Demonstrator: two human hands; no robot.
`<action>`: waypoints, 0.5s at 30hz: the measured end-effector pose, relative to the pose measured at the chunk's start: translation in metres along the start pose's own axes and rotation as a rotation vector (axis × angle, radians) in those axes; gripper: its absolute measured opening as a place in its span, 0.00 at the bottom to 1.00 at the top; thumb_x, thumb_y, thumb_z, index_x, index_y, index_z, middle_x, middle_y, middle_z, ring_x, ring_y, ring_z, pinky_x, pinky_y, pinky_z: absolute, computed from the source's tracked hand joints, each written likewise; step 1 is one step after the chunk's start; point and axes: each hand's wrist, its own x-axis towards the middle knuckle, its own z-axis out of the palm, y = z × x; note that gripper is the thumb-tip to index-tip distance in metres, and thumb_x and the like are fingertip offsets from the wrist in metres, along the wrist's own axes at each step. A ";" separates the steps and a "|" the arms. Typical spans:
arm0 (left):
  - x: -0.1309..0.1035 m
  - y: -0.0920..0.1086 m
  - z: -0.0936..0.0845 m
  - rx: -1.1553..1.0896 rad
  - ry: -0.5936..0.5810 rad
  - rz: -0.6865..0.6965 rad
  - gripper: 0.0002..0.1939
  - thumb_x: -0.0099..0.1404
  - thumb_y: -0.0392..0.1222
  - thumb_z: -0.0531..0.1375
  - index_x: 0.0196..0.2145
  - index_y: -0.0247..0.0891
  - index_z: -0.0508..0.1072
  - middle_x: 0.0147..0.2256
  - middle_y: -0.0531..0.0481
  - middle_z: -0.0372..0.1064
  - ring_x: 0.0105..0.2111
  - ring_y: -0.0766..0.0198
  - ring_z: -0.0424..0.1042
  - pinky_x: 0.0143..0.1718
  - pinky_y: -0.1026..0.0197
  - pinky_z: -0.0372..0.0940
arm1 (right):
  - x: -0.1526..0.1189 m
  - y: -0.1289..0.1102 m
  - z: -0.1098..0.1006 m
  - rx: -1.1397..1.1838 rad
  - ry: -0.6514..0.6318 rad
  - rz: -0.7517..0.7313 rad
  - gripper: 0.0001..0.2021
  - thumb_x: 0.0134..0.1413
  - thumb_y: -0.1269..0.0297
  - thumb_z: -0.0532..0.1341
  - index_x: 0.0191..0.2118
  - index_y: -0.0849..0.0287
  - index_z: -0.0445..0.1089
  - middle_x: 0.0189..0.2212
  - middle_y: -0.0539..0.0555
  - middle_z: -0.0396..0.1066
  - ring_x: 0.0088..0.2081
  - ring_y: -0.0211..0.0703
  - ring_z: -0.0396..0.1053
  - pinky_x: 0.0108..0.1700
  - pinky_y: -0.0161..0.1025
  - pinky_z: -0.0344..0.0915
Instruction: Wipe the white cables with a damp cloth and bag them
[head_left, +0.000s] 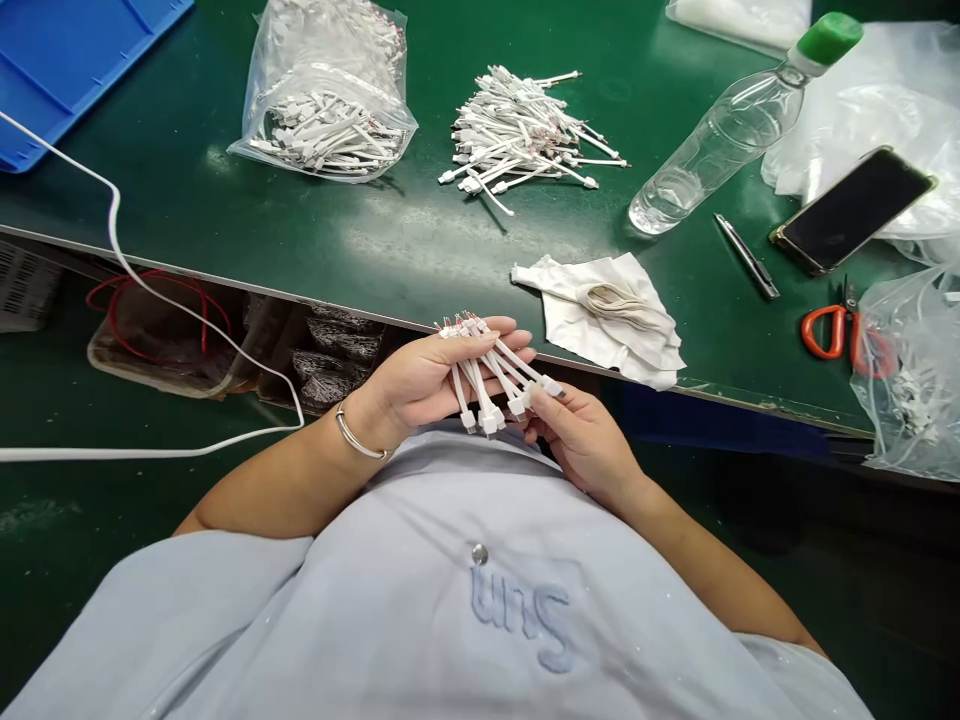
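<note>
Several short white USB cables (480, 378) lie fanned across my left hand (427, 385), its thumb pressing them against the fingers near their red-tipped bare wire ends. The plugs point toward my body. With thumb and fingers, my right hand (581, 430) pinches one of the plugs at the right side of the bunch. Both hands are just off the table's front edge, close to my shirt. Farther back on the table lies a loose pile of similar white cables (517, 135). Left of it stands a clear bag (326, 110) full of more cables.
On the green table (420, 240) a folded white cloth (611, 315) lies at the front edge. To the right are a plastic bottle (720, 150), a cutter knife (746, 255), a phone (851, 210), red-handled scissors (825, 330) and plastic bags (915, 390). A blue tray (67, 60) is at left; a white cord (202, 325) hangs below it.
</note>
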 end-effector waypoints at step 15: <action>0.000 -0.004 -0.006 -0.006 0.017 0.003 0.10 0.63 0.27 0.54 0.35 0.31 0.76 0.37 0.43 0.76 0.41 0.57 0.76 0.57 0.43 0.59 | -0.004 0.005 0.003 -0.115 -0.121 0.037 0.11 0.46 0.56 0.68 0.32 0.58 0.75 0.30 0.51 0.72 0.32 0.37 0.66 0.30 0.33 0.62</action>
